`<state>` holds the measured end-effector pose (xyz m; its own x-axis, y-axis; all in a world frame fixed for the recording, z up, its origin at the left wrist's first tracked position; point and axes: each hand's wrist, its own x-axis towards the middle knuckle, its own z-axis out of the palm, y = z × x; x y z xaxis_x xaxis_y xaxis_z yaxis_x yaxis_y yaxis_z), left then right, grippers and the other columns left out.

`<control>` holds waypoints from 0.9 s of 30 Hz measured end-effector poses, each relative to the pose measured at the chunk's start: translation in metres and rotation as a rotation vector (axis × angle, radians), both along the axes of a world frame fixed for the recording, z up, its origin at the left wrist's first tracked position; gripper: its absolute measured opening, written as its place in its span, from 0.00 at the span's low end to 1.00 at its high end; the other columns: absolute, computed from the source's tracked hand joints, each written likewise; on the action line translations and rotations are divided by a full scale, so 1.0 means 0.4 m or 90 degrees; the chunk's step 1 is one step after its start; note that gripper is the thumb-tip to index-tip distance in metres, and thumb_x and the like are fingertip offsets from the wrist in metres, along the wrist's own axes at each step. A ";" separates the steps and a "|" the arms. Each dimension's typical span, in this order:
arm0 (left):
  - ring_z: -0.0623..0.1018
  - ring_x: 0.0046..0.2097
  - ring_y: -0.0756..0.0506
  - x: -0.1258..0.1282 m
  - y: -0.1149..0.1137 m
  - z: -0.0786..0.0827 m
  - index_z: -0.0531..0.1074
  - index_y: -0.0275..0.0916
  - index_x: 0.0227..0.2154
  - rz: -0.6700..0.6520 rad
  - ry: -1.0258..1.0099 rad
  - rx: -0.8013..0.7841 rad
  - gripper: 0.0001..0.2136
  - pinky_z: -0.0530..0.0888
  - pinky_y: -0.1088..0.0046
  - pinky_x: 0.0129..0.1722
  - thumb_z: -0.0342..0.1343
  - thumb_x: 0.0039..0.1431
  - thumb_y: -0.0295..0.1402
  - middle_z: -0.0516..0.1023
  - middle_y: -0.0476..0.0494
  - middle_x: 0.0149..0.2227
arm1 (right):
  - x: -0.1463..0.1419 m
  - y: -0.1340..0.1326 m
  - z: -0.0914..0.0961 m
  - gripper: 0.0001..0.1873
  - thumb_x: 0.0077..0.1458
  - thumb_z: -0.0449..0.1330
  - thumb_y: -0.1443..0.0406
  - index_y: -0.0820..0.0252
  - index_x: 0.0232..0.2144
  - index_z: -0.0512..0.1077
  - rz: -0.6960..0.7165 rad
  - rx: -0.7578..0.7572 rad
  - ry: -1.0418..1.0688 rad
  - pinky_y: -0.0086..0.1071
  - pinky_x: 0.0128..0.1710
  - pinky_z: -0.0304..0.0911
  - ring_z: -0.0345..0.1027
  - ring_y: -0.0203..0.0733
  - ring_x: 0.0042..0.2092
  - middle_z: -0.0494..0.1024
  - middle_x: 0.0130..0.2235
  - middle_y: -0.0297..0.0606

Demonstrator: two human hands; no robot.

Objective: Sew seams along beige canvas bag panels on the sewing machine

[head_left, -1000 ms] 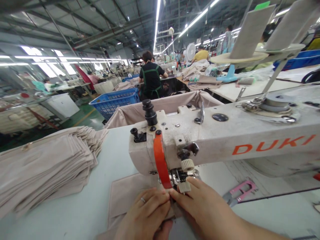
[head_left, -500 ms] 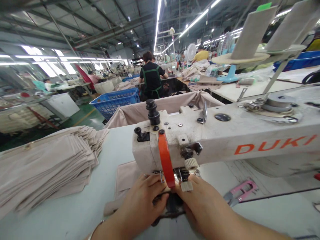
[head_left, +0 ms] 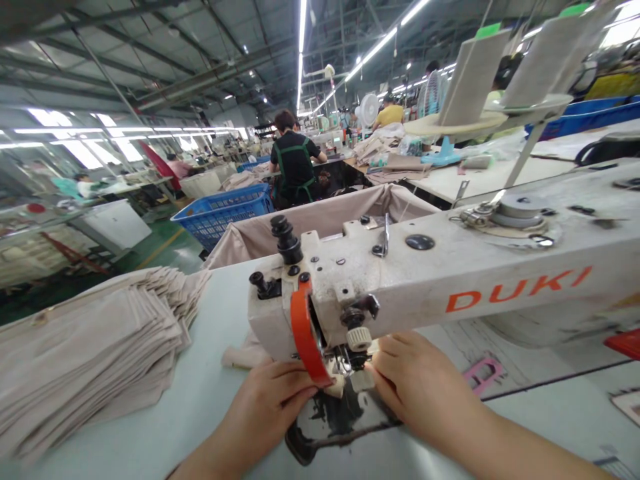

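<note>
Left hand: yours (head_left: 270,400) is bent, its fingertips converging beside the curved orange strip (head_left: 303,333); you cannot tell from here whether they grip or only press.
Right hand: yours (head_left: 417,377) curls in beside the needle area, across from the left; its fingertips are partly hidden, so its grasp cannot be told.
Cloth: the beige fabric piece (head_left: 245,355) shows on the worktop between your left hand and the machine head, partly covered by both.
Machine: the off-white metal sewing machine (head_left: 400,287) with orange "DUKI" lettering reaches in from the worktop's right side.
Snips: the pink-handled snips (head_left: 483,375) lie right of your right hand, partly hidden by that arm.
Stack: folded beige fabric pieces (head_left: 115,340) lie toward the far-left corner of the pale worktop (head_left: 145,433).
Far edge: beyond it sit a beige cloth-lined container (head_left: 320,213) and a blue plastic crate (head_left: 223,213).
</note>
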<state>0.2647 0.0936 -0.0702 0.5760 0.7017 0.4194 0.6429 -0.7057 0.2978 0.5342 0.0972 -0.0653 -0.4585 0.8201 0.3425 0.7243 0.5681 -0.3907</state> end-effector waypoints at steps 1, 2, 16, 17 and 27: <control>0.83 0.44 0.47 0.013 -0.008 0.002 0.78 0.48 0.46 0.006 0.003 0.004 0.08 0.79 0.70 0.44 0.55 0.69 0.35 0.84 0.50 0.44 | -0.002 -0.003 -0.002 0.13 0.63 0.56 0.69 0.59 0.25 0.70 0.008 0.001 0.010 0.43 0.40 0.61 0.64 0.49 0.37 0.72 0.29 0.38; 0.83 0.44 0.46 0.027 -0.015 0.004 0.77 0.47 0.45 0.012 0.005 0.010 0.08 0.79 0.69 0.45 0.54 0.69 0.36 0.84 0.50 0.43 | -0.006 -0.007 -0.004 0.11 0.63 0.57 0.69 0.60 0.26 0.71 0.029 -0.001 0.026 0.42 0.40 0.61 0.64 0.49 0.38 0.73 0.31 0.38; 0.82 0.38 0.44 0.087 -0.022 -0.013 0.76 0.44 0.36 0.083 0.013 0.009 0.14 0.78 0.65 0.42 0.45 0.72 0.32 0.83 0.48 0.35 | -0.048 -0.013 -0.037 0.15 0.59 0.55 0.77 0.56 0.40 0.76 0.164 -0.007 0.132 0.35 0.43 0.65 0.69 0.45 0.42 0.78 0.40 0.38; 0.82 0.37 0.44 0.088 -0.019 -0.014 0.77 0.43 0.34 0.099 0.016 0.017 0.15 0.78 0.65 0.41 0.46 0.72 0.32 0.83 0.48 0.34 | -0.048 -0.013 -0.037 0.15 0.59 0.55 0.77 0.57 0.41 0.76 0.158 -0.011 0.122 0.35 0.44 0.65 0.69 0.45 0.42 0.78 0.39 0.39; 0.82 0.34 0.41 0.090 -0.005 -0.020 0.78 0.43 0.30 0.169 0.032 -0.008 0.10 0.77 0.63 0.37 0.55 0.65 0.29 0.84 0.49 0.32 | -0.051 -0.010 -0.031 0.12 0.60 0.54 0.75 0.59 0.40 0.75 0.134 -0.014 0.055 0.37 0.44 0.67 0.69 0.45 0.43 0.76 0.39 0.41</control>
